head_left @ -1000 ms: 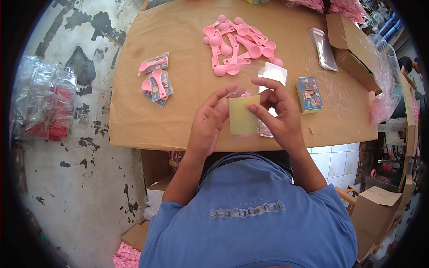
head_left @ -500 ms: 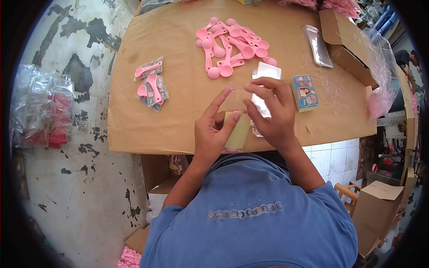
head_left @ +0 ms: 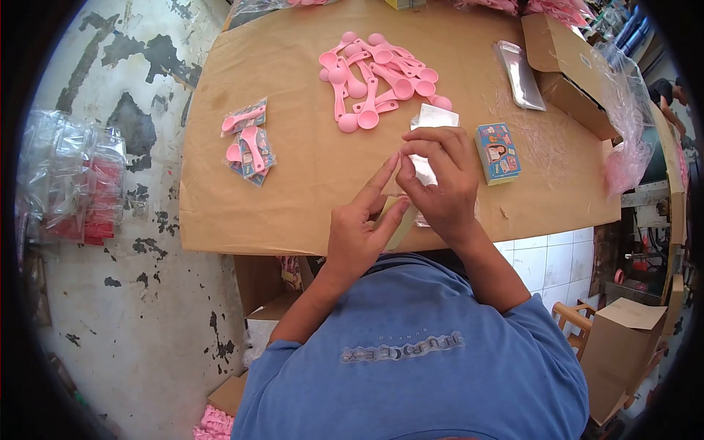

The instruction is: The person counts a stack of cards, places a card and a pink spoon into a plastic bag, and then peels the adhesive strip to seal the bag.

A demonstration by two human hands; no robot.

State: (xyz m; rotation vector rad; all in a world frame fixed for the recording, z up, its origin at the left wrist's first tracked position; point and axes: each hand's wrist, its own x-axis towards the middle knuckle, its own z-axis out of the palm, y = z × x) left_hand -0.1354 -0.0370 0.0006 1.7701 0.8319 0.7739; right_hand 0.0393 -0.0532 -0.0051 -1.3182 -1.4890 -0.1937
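Observation:
Over the table's near edge, my left hand [head_left: 353,233] is closed on a small clear plastic bag with a pale yellow card [head_left: 397,233] inside, gripped between thumb and fingers. At the top of that bag, my right hand [head_left: 446,180] pinches with thumb and index finger, meeting the left index fingertip. The fingers hide most of the bag. Partly behind my right hand lies a stack of clear plastic bags [head_left: 438,117]. To its right stands a stack of printed cards [head_left: 499,154]. Farther off is a pile of pink measuring spoons [head_left: 370,84].
Several bagged spoons with cards [head_left: 253,150] lie at the table's left. An open cardboard box [head_left: 565,81] and a pack of clear bags [head_left: 521,75] are at the right. Plastic-wrapped bundles [head_left: 73,176] sit left of the table. Another person [head_left: 666,92] shows at the far right.
My right hand has moved slightly left, bringing its pinched fingers to the left index fingertip. The bag and card have tilted, and my left hand has shifted a little lower.

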